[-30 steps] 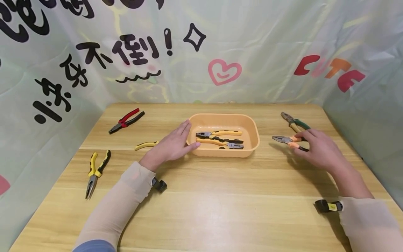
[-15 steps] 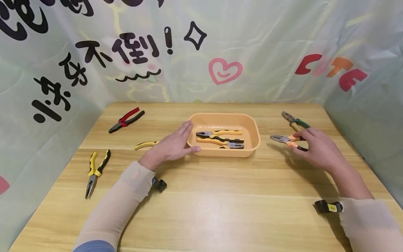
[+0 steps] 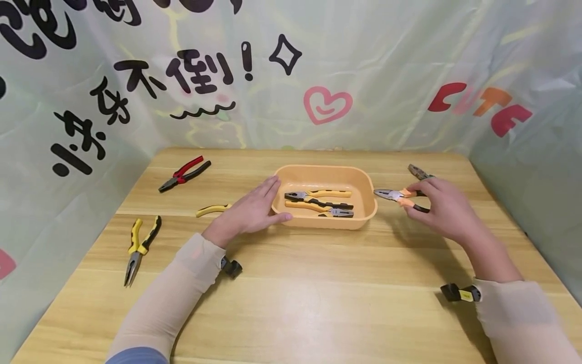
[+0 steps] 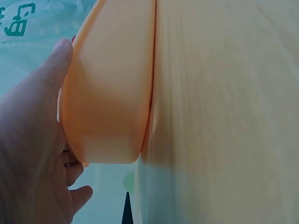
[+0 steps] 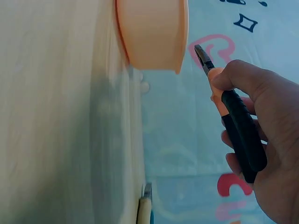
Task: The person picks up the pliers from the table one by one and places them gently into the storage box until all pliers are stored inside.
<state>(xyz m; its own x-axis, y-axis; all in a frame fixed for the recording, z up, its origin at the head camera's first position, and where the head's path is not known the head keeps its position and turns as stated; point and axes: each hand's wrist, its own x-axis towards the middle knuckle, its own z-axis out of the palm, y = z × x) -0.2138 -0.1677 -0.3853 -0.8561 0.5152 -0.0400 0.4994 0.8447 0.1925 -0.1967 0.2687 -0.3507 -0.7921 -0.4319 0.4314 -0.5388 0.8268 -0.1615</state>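
My right hand (image 3: 447,208) grips a pair of orange-and-black pliers (image 3: 402,195) by the handles, above the table. Their metal nose points left, at the right end of an orange plastic bin (image 3: 329,172). In the right wrist view the pliers (image 5: 238,121) are raised off the wood, the thumb on their orange part. Inside the bin lie two pairs of yellow-and-black pliers (image 3: 329,193). With fingers extended, my left hand (image 3: 250,207) rests against the bin's left end, its thumb at the front rim. The left wrist view shows that hand (image 4: 37,116) along the bin's edge (image 4: 110,93).
Red-and-black pliers (image 3: 184,174) lie at the back left, and yellow-and-black long-nose pliers (image 3: 138,250) nearer the front. A yellow handle (image 3: 212,210) shows behind my left hand. Worn pliers (image 3: 419,172) lie beyond my right hand, partly hidden. A printed cloth (image 3: 386,65) hangs behind the table.
My right hand has moved left with the orange-and-black pliers, bringing their nose up to the bin's right end. My left hand has stayed at the bin.
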